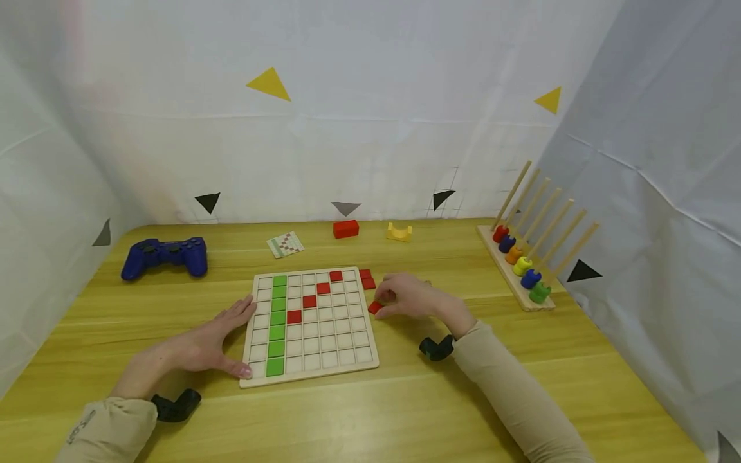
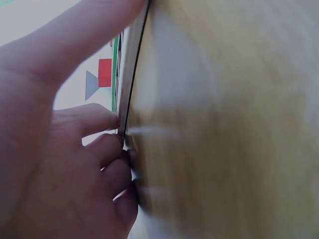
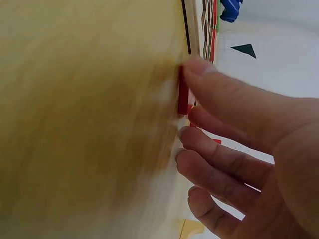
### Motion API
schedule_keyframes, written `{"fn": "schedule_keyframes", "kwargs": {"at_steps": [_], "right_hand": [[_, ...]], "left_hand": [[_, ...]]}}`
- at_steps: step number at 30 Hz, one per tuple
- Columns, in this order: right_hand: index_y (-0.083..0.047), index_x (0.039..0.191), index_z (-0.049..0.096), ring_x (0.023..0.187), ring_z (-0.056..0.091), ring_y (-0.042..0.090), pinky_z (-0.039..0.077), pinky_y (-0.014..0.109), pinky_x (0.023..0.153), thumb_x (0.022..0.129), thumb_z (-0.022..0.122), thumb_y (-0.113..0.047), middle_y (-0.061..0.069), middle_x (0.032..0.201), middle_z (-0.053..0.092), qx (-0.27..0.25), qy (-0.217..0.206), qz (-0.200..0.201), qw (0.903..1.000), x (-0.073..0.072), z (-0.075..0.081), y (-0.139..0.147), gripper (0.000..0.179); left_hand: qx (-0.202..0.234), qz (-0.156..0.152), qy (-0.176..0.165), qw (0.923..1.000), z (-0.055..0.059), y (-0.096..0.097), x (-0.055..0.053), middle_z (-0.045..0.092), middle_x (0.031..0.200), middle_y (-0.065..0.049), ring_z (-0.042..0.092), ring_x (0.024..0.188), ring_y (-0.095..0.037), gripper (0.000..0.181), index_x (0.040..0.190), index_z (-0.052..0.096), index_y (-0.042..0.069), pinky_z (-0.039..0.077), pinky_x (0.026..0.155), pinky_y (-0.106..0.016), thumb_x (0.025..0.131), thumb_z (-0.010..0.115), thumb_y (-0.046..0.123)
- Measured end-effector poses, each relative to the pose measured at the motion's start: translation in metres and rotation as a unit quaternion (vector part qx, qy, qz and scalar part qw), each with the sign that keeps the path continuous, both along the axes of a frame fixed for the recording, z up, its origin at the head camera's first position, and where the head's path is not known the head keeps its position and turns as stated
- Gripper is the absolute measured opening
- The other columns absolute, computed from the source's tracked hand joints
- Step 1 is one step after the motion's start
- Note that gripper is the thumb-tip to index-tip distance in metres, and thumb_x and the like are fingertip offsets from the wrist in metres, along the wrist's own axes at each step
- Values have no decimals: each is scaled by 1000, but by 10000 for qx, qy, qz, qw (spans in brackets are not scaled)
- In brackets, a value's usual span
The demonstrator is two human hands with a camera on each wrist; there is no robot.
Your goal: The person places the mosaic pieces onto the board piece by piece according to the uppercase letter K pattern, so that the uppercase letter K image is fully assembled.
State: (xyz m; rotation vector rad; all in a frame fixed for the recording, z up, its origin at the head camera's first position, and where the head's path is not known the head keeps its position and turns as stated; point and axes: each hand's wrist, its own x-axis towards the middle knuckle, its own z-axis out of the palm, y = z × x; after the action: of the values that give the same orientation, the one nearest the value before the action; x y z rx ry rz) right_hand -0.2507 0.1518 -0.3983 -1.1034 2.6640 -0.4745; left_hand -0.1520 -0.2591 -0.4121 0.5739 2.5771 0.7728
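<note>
A wooden grid board (image 1: pixel 370 360) lies flat on the table, with a column of green tiles (image 1: pixel 278 317) and a diagonal of red tiles (image 1: pixel 309 301) in its squares. My left hand (image 1: pixel 202 344) rests at the board's left side, fingers spread and thumb on the near corner. The left wrist view shows its fingertips against the board's edge (image 2: pixel 132 64). Beside the right edge, my right hand (image 1: pixel 413 297) pinches a loose red tile (image 3: pixel 183 94) between thumb and forefinger, low at the tabletop. More red tiles (image 1: pixel 367 279) lie just beyond it, against the board.
Along the back are a small pattern card (image 1: pixel 285 245), a red block (image 1: pixel 346 229) and a yellow arched block (image 1: pixel 399 232). A blue game controller (image 1: pixel 164 255) lies at left. At right stands a peg rack (image 1: pixel 525 305) with coloured beads.
</note>
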Motion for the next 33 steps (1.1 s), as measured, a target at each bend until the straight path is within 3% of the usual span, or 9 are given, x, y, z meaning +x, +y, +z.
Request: {"fn": "schedule_keyframes", "kwargs": {"at_steps": [13,23,33], "right_hand": [[-11,109,71,85,54,14,47,27,78,92,74,-20,-2,94,59,72,-34,-18,10000,-2,-5,3,19],[-10,108,71,88,57,18,49,31,80,92,75,-25,1,96,60,-24,-85,-133,9999,-2,-5,2,22],[-8,105,69,87,58,12,51,29,80,93,73,-21,-2,97,59,-86,86,-51,9999,-1,-7,3,18]], "left_hand": [[-33,46,-39,10000,0,0,0,-3,168,-19,1,149,-54,125,161,13,6,11,114,-72,71,83,57],[18,12,-59,10000,0,1,0,-2,167,-20,1,148,-55,124,161,13,5,11,113,-73,72,84,55],[84,-45,-75,9999,1,1,1,-3,167,-21,2,148,-55,123,161,12,5,11,113,-73,73,85,51]]}}
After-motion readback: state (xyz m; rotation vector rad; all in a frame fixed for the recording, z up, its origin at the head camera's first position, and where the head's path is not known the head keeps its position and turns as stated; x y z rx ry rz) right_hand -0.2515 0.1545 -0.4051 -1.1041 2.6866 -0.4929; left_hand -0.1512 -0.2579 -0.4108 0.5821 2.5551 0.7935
